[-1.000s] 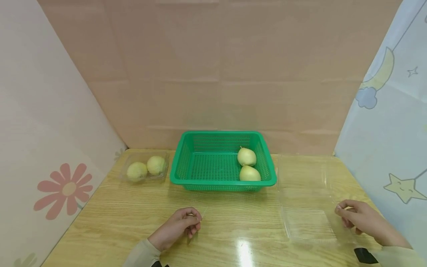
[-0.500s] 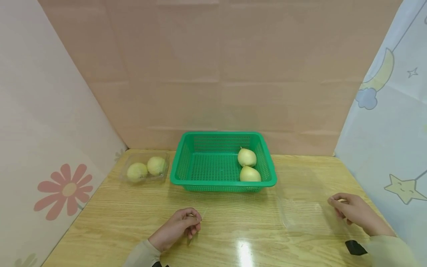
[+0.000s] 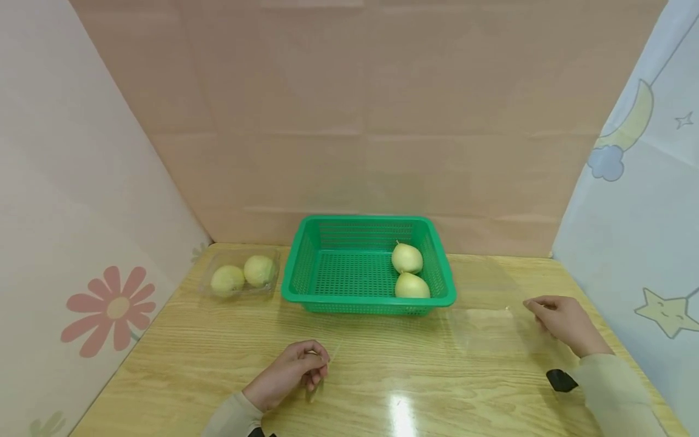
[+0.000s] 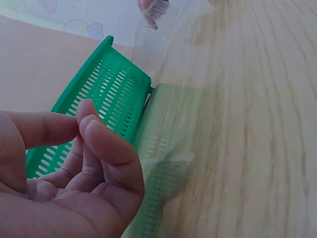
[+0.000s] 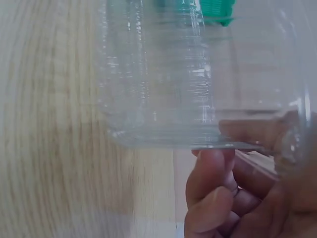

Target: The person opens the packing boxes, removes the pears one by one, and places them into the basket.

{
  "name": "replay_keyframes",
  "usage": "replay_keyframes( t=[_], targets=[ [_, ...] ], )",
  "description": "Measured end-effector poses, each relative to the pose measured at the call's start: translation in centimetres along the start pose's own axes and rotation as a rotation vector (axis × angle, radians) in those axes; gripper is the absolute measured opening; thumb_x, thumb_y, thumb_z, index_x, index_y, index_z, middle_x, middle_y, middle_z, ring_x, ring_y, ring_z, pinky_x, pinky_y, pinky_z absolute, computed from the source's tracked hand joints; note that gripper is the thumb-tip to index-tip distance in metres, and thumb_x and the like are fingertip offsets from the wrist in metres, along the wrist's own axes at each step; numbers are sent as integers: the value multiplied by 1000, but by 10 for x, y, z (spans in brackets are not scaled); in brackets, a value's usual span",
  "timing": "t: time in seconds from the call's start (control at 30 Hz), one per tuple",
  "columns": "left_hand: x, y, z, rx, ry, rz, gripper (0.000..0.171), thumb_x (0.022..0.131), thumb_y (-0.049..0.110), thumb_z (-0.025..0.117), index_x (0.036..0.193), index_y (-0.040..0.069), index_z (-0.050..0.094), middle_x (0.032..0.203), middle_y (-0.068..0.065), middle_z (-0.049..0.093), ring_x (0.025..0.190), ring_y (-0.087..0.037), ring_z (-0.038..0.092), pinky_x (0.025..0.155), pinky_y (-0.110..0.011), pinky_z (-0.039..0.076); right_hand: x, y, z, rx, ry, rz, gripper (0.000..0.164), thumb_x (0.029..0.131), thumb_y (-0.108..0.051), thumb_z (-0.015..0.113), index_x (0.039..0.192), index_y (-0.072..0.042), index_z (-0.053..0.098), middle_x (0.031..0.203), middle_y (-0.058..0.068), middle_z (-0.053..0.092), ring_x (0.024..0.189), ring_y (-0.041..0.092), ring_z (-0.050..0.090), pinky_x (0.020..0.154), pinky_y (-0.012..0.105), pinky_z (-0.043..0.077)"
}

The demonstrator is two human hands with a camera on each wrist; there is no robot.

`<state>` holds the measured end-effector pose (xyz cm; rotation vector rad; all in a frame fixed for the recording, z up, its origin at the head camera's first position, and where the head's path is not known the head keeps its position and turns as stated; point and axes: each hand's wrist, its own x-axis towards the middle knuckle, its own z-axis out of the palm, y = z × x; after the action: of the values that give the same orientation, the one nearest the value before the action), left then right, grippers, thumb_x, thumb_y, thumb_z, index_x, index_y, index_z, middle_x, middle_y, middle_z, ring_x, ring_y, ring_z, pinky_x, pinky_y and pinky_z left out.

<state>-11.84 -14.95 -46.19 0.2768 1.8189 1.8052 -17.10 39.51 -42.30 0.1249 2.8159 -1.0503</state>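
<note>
My right hand (image 3: pixel 565 321) pinches the edge of a clear plastic container (image 3: pixel 488 331) at the right of the table. Close up in the right wrist view, the thumb shows through the transparent wall of that container (image 5: pixel 158 94), with curled fingers (image 5: pixel 210 173) outside its edge. My left hand (image 3: pixel 300 367) is near the table's front, left of centre, fingers loosely curled. Its thumb and a fingertip meet in the left wrist view, with nothing seen between them. Beyond it stands a green plastic basket (image 3: pixel 368 299), holding two pale yellow pears (image 3: pixel 407 258) along its right side.
At the back left, another clear plastic box (image 3: pixel 207 291) contains two pale yellow fruits (image 3: pixel 259 271). A thin pale line (image 3: pixel 336 348) shows on the wooden table (image 3: pixel 180 364) beside the left hand. Papered walls (image 3: pixel 360 121) enclose the back and both sides.
The right hand has moved left and toward the back, bringing the clear container nearer the basket. The left hand has stayed in place.
</note>
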Motion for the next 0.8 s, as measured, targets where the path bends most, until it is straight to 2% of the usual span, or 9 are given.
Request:
replay_keyframes(
  t=[0.37,0.57,0.67,0.8],
  targets=[
    [-1,-1,-3,-19,26,2,24,103,19,53,108,-5,56,86,-4,61,70,-10,51,61,-23,47,12,-7,3,-7,47,-4,71,105,-51,42,134,14,51,99,17,65,76,22,62,59,36,52],
    [0,-2,-14,22,61,22,26,103,18,53,108,-7,57,86,-6,61,69,-11,52,61,-23,48,11,-10,2,16,39,10,72,105,-50,38,137,14,45,108,24,61,76,25,60,58,37,51],
    [0,3,-24,44,113,27,27,104,19,52,109,-8,56,88,-6,60,70,-11,52,62,-24,48,9,-12,-1,8,45,19,76,105,-53,37,139,14,41,114,30,59,77,26,61,60,38,52],
    [-3,12,-45,30,255,17,30,105,18,49,117,-10,52,93,-6,59,73,-11,54,63,-23,48,5,-15,-3,-27,79,24,78,104,-56,36,139,14,40,120,35,57,79,28,63,62,40,53]
  ],
)
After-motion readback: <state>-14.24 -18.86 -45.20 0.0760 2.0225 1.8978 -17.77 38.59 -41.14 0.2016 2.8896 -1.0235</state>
